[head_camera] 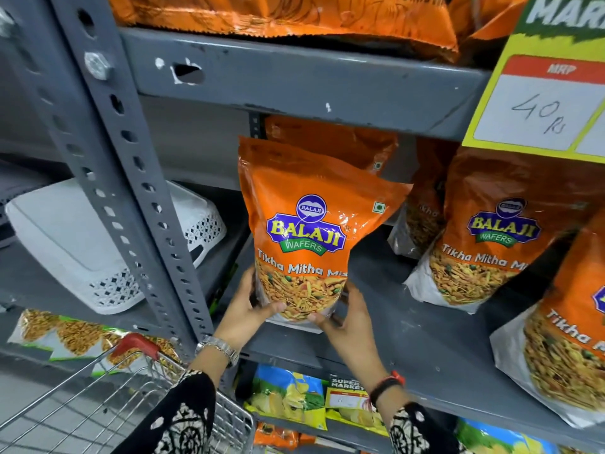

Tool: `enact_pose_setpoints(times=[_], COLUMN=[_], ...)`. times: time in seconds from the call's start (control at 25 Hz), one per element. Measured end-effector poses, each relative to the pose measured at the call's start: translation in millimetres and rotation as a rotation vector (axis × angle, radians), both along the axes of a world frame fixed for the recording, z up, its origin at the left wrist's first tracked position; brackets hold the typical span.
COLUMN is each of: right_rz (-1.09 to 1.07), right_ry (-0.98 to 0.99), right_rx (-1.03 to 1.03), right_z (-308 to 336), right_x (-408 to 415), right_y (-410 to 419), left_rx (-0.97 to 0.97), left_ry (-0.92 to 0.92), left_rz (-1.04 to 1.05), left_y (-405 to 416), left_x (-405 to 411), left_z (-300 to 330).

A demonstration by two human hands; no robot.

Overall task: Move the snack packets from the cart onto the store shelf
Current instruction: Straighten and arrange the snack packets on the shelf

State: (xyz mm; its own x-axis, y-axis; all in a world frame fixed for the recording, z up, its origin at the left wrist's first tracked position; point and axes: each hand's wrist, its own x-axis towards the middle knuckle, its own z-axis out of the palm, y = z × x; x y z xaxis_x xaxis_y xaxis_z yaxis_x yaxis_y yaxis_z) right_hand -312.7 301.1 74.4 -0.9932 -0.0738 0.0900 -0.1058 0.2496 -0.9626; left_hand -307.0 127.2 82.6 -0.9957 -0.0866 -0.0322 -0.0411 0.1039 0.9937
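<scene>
Nearest the camera, the wire cart (108, 388) with its red handle is sitting at lower left, its basket showing no packets in the visible part. Two patterned sleeves are reaching up from the bottom edge; the left wrist is wearing a metal watch (218, 349), the right a dark band.

The left hand (246, 308) is wrapping around the lower left corner of the orange snack packet (311, 231), thumb pressing on the front. The right hand (347, 317) is gripping the lower right corner likewise, fingers curled behind.

The packet is standing upright, tilted slightly, its base resting at the front of the grey shelf (409, 335).

Further back, a second orange packet (330, 142) is standing directly behind it. To the right, more matching packets (484, 244) are leaning on the same shelf. A yellow price card (540, 103) is hanging from the shelf above. A white basket (82, 244) is lying in the neighbouring bay, left.
</scene>
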Motion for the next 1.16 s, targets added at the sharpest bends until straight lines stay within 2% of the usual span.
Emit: enact_pose_setpoints(times=[0.28, 0.4, 0.52, 0.6, 0.72, 0.92, 1.0, 1.16], right_rz=[0.006, -0.109, -0.281, -0.348, -0.371, -0.506, -0.555, -0.666], right_ry=[-0.002, 0.021, 0.085, 0.119, 0.185, 0.183, 0.119, 0.013], right_rx=[0.004, -0.015, -0.053, -0.046, 0.014, -0.021, -0.104, -0.312], right_z=[0, 5, 14, 22, 34, 33, 34, 31], right_x=[2, 11, 25, 31, 28, -6, -16, -39], right_y=[9, 49, 101, 127, 152, 165, 167, 175], left_rx=[0.002, -0.014, -0.14, -0.182, -0.192, -0.215, -0.185, -0.102], left_ry=[0.047, 0.087, 0.283, 0.375, 0.418, 0.166, 0.081, 0.038], left_rz=[0.05, 0.283, 0.439, 0.364, 0.131, -0.055, -0.095, -0.138], left_y=[10, 28, 67, 107, 167, 217, 230, 250], left_x=[9, 28, 49, 57, 42, -24, -44, -72], left_z=[5, 0, 1, 13, 32, 38, 39, 31])
